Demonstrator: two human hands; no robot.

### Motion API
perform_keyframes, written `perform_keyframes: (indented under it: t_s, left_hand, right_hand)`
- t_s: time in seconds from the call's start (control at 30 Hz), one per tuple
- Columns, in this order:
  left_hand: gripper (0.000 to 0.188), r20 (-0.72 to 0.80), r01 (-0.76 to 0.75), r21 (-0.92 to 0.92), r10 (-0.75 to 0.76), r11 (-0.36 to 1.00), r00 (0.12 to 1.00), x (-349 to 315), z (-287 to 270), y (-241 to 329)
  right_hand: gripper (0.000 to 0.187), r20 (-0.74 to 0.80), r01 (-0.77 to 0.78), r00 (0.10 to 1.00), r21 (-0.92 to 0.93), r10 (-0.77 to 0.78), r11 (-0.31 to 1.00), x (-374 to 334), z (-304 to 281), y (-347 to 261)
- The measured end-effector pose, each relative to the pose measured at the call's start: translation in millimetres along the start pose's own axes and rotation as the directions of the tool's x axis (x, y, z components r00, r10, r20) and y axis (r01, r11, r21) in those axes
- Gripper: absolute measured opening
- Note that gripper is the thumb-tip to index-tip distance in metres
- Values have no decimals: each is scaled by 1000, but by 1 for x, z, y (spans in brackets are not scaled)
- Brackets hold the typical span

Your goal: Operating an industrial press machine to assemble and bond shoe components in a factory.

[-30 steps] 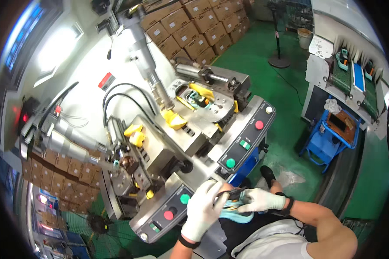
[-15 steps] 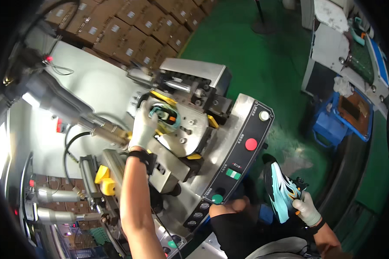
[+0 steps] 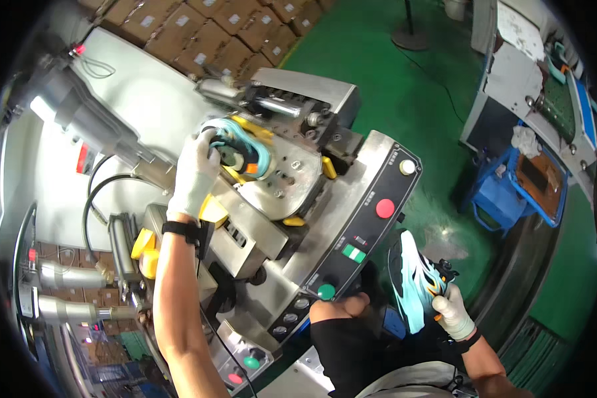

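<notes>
My left hand [image 3: 196, 171], in a white glove, has its fingers closed on the rim of a light-blue and black shoe [image 3: 251, 144] with an orange patch. That shoe sits tilted at the metal plate [image 3: 272, 196] of a machine, between yellow pads; its lower part is hidden. Away to the right, my right hand [image 3: 454, 314], also gloved, grips a second shoe [image 3: 410, 288] at its heel end. This one is light blue, white and black with orange accents, and is held in the air beside my knee.
The machine's control panel [image 3: 361, 229] with coloured buttons runs along its right side. Metal cylinders and hoses [image 3: 99, 123] stand close to my left forearm. Brown cartons [image 3: 199, 36] are stacked behind. A blue stool [image 3: 501, 189] stands on the green floor at right.
My left hand has shifted left, to the rim of the shoe in the machine, and that shoe now stands higher and more tilted. My right hand still holds its shoe.
</notes>
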State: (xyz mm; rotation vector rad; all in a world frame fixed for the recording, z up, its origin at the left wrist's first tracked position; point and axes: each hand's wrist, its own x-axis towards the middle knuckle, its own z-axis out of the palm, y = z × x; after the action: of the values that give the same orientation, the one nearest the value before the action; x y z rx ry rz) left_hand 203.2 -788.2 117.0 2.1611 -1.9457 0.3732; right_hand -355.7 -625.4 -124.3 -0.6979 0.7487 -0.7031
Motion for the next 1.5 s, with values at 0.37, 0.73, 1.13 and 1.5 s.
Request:
perform_keyframes:
  t_s: [0.37, 0.73, 1.13, 1.5]
  left_hand:
    - [59, 176, 64, -530, 36, 846, 984, -327, -155, 181]
    - [45, 528, 552, -547, -253, 629, 811, -562, -53, 200]
    - [43, 518, 577, -690, -259, 436, 815, -565, -27, 183]
    - [33, 359, 472, -735, -312, 487, 880, -588, -25, 189]
  right_hand:
    - [52, 93, 352, 936, -255, -340, 901, 52, 116, -92]
    - [57, 434, 434, 900, -889, -35, 144, 360, 350, -186]
    - [48, 337, 319, 941, -835, 41, -449, 454, 407, -95]
    - [74, 771, 812, 567, -582, -289, 40, 127, 318, -37]
